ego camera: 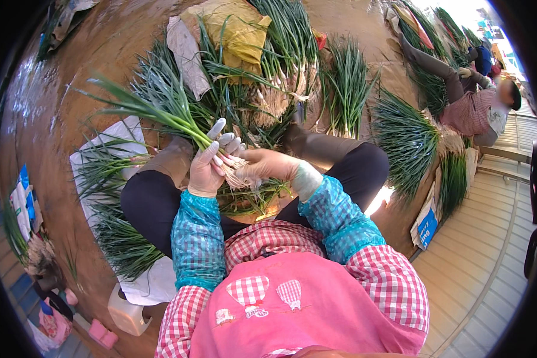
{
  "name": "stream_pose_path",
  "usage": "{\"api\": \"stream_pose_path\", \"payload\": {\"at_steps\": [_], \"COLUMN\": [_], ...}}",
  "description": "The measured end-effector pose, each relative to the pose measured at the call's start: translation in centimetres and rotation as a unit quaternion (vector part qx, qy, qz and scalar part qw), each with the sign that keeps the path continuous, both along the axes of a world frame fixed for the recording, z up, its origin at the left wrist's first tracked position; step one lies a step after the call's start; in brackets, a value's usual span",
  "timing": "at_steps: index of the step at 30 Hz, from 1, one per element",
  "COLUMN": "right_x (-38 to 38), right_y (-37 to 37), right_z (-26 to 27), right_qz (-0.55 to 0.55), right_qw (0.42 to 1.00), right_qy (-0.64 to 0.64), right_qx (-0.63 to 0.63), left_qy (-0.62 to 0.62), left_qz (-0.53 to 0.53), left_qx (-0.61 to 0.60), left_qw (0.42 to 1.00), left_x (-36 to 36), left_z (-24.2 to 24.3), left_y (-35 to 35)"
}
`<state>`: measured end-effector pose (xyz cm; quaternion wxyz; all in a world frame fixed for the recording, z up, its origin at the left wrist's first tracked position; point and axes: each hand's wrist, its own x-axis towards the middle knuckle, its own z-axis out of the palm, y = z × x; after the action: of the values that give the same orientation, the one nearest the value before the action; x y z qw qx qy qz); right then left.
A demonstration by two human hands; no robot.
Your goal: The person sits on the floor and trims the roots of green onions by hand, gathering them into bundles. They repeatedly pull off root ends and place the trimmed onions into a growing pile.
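My gloved left hand (208,163) grips a small bunch of green onions (170,114) near its white bases. The leaves fan out to the upper left, and the pale roots (236,176) hang toward my lap. My gloved right hand (270,164) is at those roots, its fingers blurred, so whether they pinch anything is unclear. Between my legs, below the hands, lie loose green leaves (246,199). Just beyond my hands is a heap of untrimmed green onions (286,49) with tangled, dirty roots, partly under a yellow sack (237,36).
At my left, more green onions (125,237) rest on a white sheet (87,168), near a plastic stool (127,311). Another bundle (349,89) stands ahead right. Large bundles (407,138) lie at my right, beside a seated person (472,109). Wet brown ground (53,116) surrounds the heaps.
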<state>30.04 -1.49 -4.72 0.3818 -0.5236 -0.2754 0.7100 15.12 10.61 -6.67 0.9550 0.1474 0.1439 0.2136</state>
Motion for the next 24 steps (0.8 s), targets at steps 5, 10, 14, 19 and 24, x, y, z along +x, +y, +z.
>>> {"api": "stream_pose_path", "payload": {"at_steps": [5,10,14,19,24], "right_x": [5.4,16.6,18.8,17.3,9.6], "right_y": [0.1,-1.2,0.5,2.3,3.8], "right_z": [-5.4,-13.1,-13.2,-15.0,-7.1], "right_qz": [0.02,-0.192,-0.223,-0.163,-0.278], "right_qw": [0.992,0.836,0.745,0.78,0.909], "right_qy": [-0.124,-0.491,-0.616,-0.595,-0.309], "right_qx": [-0.003,-0.149,-0.128,-0.101,-0.02], "left_qy": [0.059,0.079,0.201,0.254,0.334], "left_qz": [-0.016,0.056,0.069,0.083,0.119], "left_qx": [0.049,0.077,-0.032,-0.11,-0.083], "left_qw": [0.997,0.992,0.977,0.957,0.931], "left_x": [0.1,0.1,0.7,1.3,1.4], "left_z": [0.6,1.1,-1.3,-3.7,-4.3], "left_y": [0.0,1.2,0.6,0.0,-0.1]}}
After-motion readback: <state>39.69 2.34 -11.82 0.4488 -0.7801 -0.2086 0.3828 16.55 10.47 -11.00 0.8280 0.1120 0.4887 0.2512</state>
